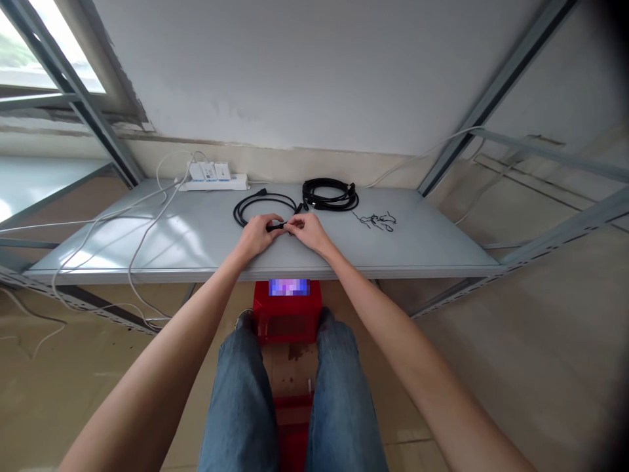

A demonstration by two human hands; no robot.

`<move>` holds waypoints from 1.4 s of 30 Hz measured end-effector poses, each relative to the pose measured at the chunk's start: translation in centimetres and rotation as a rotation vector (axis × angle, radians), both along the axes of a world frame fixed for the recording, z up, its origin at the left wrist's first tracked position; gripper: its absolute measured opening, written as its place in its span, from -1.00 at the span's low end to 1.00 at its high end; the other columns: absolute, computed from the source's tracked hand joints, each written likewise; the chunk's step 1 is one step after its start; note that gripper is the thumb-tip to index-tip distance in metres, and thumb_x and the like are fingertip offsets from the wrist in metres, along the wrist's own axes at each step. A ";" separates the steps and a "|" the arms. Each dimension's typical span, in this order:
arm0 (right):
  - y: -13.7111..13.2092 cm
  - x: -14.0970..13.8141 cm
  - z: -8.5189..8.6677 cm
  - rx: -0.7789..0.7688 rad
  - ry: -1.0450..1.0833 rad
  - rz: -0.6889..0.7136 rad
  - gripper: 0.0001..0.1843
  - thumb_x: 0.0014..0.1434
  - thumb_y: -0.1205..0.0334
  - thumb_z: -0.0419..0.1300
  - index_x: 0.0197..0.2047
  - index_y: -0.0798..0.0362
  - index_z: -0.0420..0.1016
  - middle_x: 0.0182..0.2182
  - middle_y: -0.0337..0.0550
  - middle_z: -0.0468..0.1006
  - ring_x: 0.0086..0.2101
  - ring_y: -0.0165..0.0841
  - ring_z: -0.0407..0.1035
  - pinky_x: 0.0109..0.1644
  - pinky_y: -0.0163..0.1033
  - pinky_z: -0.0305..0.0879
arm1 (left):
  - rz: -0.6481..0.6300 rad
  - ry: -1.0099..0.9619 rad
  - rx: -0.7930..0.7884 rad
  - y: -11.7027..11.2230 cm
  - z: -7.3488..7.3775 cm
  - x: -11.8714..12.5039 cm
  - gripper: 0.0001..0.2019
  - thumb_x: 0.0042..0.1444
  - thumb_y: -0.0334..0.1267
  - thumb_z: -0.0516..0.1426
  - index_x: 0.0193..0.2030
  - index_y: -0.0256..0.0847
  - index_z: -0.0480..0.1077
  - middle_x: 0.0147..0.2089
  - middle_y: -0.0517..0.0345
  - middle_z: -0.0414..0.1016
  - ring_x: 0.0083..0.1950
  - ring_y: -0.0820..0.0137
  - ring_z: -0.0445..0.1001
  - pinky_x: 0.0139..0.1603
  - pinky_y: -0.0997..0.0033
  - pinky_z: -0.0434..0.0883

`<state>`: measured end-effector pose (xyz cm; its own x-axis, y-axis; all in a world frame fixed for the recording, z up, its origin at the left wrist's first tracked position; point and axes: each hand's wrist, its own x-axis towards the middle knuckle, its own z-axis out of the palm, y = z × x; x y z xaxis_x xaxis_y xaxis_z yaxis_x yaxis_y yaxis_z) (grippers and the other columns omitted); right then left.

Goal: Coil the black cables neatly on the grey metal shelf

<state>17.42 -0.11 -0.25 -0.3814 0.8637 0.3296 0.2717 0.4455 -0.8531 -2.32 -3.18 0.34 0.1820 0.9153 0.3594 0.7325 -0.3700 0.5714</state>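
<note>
So, middle of the frame: the left hand [259,237] is closed narrowly around a slim black piece [276,227], and the right hand [307,231] pinches in at its right end, fingertips bunched close. Both sit just over the front half of the grey shelf [162,244]. If it were me, I'd let the left do the steadying and save the small fiddly moves for the right thumb and finger. Resting the wrists near the front edge would help too imo, and I'd go easy so the loose black coil [236,211] just beyond the left hand doesn't spring wider.

Can't tell if the piece is a plug or a bunched bit of cable, fingers cover most of it. Same with anything thin between the right fingertips. The coil's near side vanishes behind the hands. Right of center, the thin black strands [379,220] are a tangle, no clue how many. Farther back, the thicker black coil [324,204] has overlapping loops, and the white power strip [216,184], upper left of center, has its sockets hidden by adapters [209,171].
</note>
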 end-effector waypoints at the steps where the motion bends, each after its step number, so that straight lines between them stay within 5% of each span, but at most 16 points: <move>1: 0.0 0.0 -0.1 -0.012 0.016 0.004 -0.86 0.17 0.23 0.30 -0.39 0.09 0.61 -0.50 -0.19 0.61 -0.41 -0.34 0.47 -0.21 -0.26 0.38 | -0.003 -0.009 0.002 -0.1 0.1 0.0 -0.65 0.20 -0.10 0.25 0.07 -0.18 0.61 -0.30 0.12 0.53 -0.27 0.28 0.43 -0.16 0.31 0.35; 16: 0.0 -0.1 -0.2 0.008 0.033 0.003 -0.88 0.16 0.20 0.33 -0.36 0.06 0.56 -0.47 -0.18 0.61 -0.42 -0.34 0.49 -0.19 -0.24 0.43 | -0.049 -0.028 0.038 0.3 -0.4 -0.1 -0.81 0.16 -0.18 0.23 -0.11 -0.14 0.53 -0.19 0.08 0.58 -0.15 0.25 0.47 -0.07 0.27 0.41; 22: -0.4 -0.1 0.1 0.138 -0.089 -0.059 -0.91 0.19 0.29 0.29 -0.36 0.06 0.58 -0.40 -0.17 0.64 -0.37 -0.35 0.45 -0.15 -0.26 0.39 | -0.037 -0.039 0.036 0.3 -0.4 0.0 -0.86 0.15 -0.17 0.24 -0.20 -0.15 0.52 -0.19 0.06 0.60 -0.16 0.25 0.47 -0.06 0.25 0.42; 42: 0.1 0.1 -0.2 0.078 -0.060 -0.054 -0.88 0.21 0.24 0.30 -0.37 0.06 0.55 -0.44 -0.20 0.60 -0.39 -0.36 0.42 -0.21 -0.27 0.34 | 0.051 -0.187 0.011 1.1 -0.8 -0.6 -0.75 0.29 -0.26 0.07 -0.29 -0.20 0.57 -0.19 -0.03 0.69 -0.10 0.20 0.60 0.12 0.24 0.47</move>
<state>17.54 -0.02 -0.45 -0.3566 0.8560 0.3742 0.3468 0.4932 -0.7978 -2.94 -2.07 -0.51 0.0651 0.9175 0.3923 0.6321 -0.3421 0.6953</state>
